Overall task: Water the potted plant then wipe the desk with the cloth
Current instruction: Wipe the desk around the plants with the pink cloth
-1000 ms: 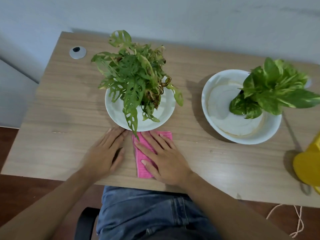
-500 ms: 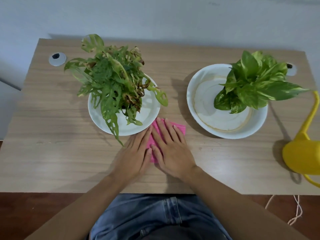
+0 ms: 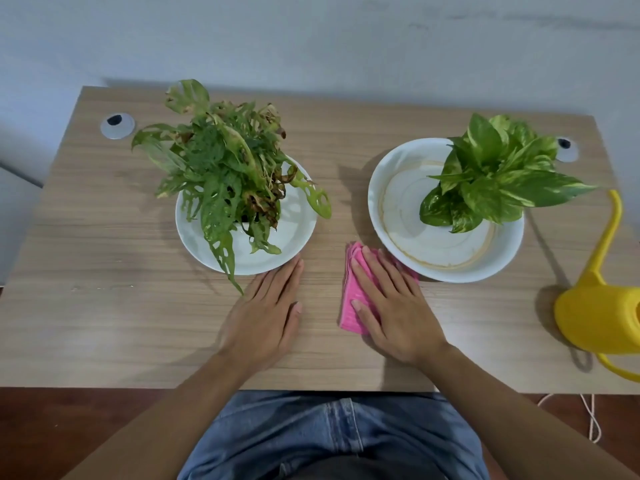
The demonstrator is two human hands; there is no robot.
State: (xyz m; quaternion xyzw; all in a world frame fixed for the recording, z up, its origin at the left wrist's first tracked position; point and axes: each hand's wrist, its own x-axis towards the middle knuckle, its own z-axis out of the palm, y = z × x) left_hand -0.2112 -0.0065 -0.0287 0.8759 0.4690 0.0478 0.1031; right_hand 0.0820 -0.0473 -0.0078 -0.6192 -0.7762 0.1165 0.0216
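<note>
A pink cloth (image 3: 350,299) lies on the wooden desk (image 3: 104,323), bunched at its far end. My right hand (image 3: 394,306) presses flat on the cloth, fingers together, just in front of the right saucer. My left hand (image 3: 270,313) rests flat on the bare desk beside it, fingertips near the left saucer's rim. A leafy plant with holed leaves (image 3: 225,168) stands in a white saucer (image 3: 298,237) at centre left. A second plant with broad variegated leaves (image 3: 495,174) stands in a larger white saucer (image 3: 415,188) on the right.
A yellow watering can (image 3: 599,320) stands at the desk's right edge, its spout rising toward the right plant. Two round cable grommets (image 3: 117,125) sit in the back corners. A grey wall runs behind the desk. My lap is below the front edge.
My right hand has slid the pink cloth to the right, away from my left hand, toward the right saucer. My left hand has stayed flat on the desk.
</note>
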